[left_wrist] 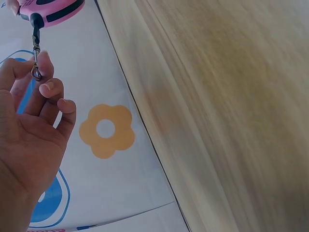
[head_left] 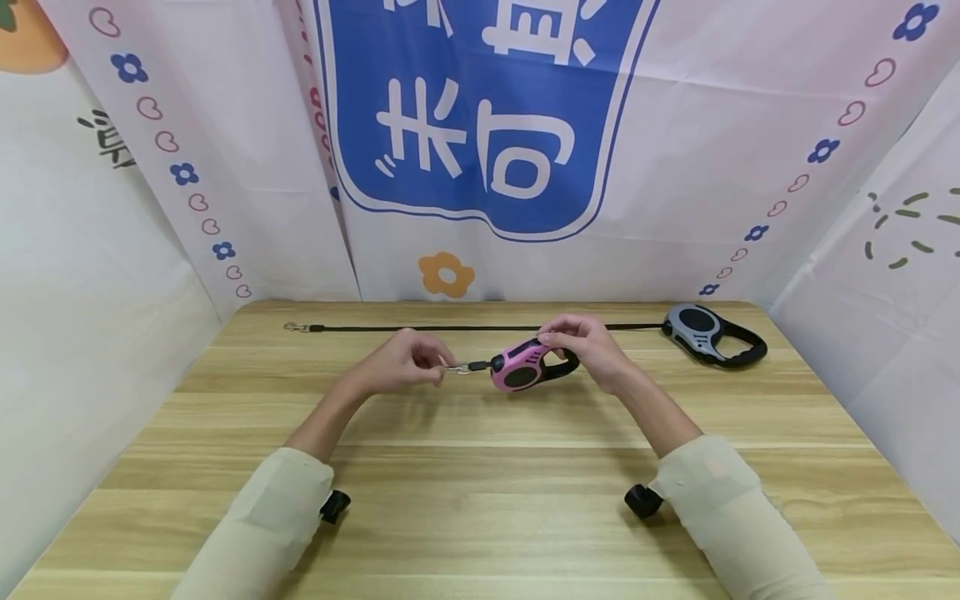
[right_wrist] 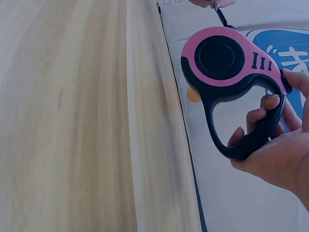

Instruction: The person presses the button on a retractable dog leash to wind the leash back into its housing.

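Note:
A pink and black retractable dog leash is held above the table by both hands. My right hand grips its black handle, fingers curled through the loop and the thumb by the button, as the right wrist view shows. With thumb and fingertips my left hand pinches the metal snap hook at the leash's other end. Only a short black strap shows between hook and casing.
Behind the hands lies a grey and black retractable leash, its black cord drawn out leftward along the table to a metal hook. White printed cloth hangs at the back and sides.

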The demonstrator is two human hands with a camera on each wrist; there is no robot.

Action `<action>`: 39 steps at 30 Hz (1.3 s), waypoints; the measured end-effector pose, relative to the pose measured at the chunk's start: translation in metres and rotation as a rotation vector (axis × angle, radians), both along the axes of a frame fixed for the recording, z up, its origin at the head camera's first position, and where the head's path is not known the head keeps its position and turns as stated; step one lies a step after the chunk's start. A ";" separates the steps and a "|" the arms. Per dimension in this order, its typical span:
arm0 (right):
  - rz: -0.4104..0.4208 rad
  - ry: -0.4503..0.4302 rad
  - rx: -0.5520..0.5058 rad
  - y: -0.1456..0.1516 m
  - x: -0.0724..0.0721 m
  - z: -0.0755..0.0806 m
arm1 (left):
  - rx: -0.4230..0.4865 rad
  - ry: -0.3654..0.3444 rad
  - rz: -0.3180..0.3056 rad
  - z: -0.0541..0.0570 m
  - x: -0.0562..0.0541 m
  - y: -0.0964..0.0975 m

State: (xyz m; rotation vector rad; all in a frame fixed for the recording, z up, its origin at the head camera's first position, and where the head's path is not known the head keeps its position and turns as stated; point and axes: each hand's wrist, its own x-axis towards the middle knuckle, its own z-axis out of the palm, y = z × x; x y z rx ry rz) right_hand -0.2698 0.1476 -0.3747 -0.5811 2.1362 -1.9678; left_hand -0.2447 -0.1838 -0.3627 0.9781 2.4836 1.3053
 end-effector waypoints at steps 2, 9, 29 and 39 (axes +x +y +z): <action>-0.002 0.002 0.001 -0.001 0.000 0.001 | -0.001 0.001 0.001 0.000 0.000 0.001; -0.010 -0.006 -0.004 -0.004 0.001 0.003 | 0.003 0.012 -0.009 0.002 0.000 0.003; -0.048 -0.003 -0.049 -0.007 0.001 0.003 | 0.005 0.032 0.012 0.002 0.000 0.007; -0.047 -0.002 -0.064 -0.007 0.003 0.003 | 0.002 0.063 0.011 -0.001 -0.002 0.006</action>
